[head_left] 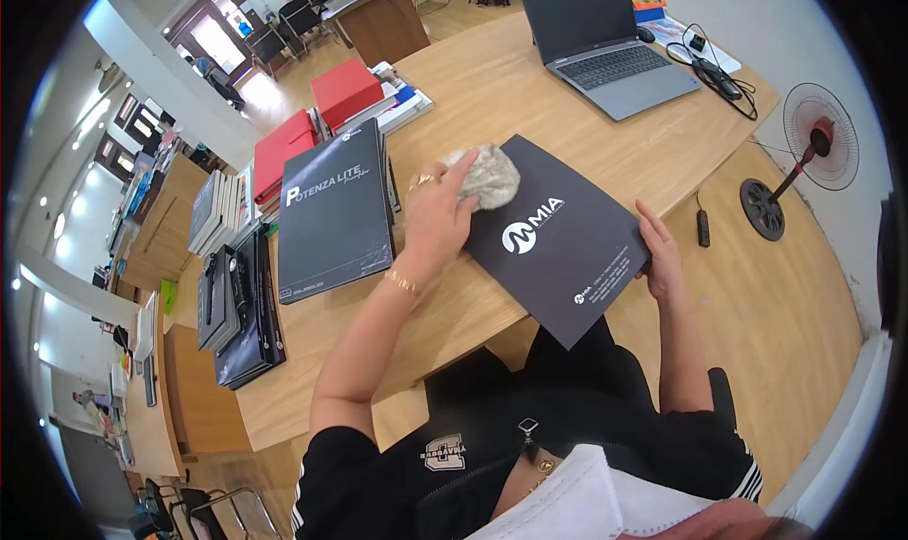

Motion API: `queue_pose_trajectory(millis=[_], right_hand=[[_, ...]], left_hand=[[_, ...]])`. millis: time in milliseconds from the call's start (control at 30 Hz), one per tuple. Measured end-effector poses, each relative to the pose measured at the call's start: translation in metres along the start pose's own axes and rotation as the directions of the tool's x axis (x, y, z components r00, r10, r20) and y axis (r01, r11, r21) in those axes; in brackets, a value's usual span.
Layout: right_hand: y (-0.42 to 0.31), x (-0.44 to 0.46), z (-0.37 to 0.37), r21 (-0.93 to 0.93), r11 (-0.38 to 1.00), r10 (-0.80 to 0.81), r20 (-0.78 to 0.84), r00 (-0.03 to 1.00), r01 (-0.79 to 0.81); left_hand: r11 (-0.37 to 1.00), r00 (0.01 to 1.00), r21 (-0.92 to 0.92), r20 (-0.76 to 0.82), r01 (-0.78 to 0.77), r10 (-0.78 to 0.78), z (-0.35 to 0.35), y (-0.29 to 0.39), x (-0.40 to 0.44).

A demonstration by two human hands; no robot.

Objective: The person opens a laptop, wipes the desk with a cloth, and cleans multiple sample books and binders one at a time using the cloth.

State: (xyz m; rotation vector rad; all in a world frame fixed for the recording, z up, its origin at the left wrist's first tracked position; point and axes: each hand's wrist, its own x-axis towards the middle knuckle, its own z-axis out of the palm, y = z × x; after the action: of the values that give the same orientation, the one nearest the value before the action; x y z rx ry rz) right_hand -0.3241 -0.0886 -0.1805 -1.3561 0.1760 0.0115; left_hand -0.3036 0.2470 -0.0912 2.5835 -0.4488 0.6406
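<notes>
A dark blue-grey folder or catalogue with a white MIA logo is tilted over the table's front edge. My right hand grips its right edge, thumb on the front and the other fingers hidden behind. A crumpled grey-white cloth is pressed on the folder's upper left corner by my left hand, whose fingers are closed over it. Left of that hand lies a large dark book reading POTENZA LITE, stacked on other dark volumes.
Red box files and stacked books stand at the table's left. Dark binders lie near its left corner. An open laptop sits at the far side, beside a coiled cable. A fan stands on the floor at right.
</notes>
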Motion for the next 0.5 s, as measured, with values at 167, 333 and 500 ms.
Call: queue_pose_trajectory(millis=[167,333,500], right_hand=[[0.028,0.012,0.006,0.199,0.97,-0.126,-0.095,0.987,0.143],[0.031,0.011,0.015,0.278,0.942,-0.144,-0.179,0.973,0.191],[0.028,0.008,0.017,0.202,0.954,-0.181,-0.205,0.962,0.222]], left_hand=[[0.992,0.991,0.02,0.032,0.128,-0.128,0.058,-0.017,0.012],[0.995,0.996,-0.048,0.021,-0.086,0.088,0.072,0.073,-0.019],[0.931,0.932,-0.245,0.176,-0.271,0.318,0.073,0.144,-0.058]])
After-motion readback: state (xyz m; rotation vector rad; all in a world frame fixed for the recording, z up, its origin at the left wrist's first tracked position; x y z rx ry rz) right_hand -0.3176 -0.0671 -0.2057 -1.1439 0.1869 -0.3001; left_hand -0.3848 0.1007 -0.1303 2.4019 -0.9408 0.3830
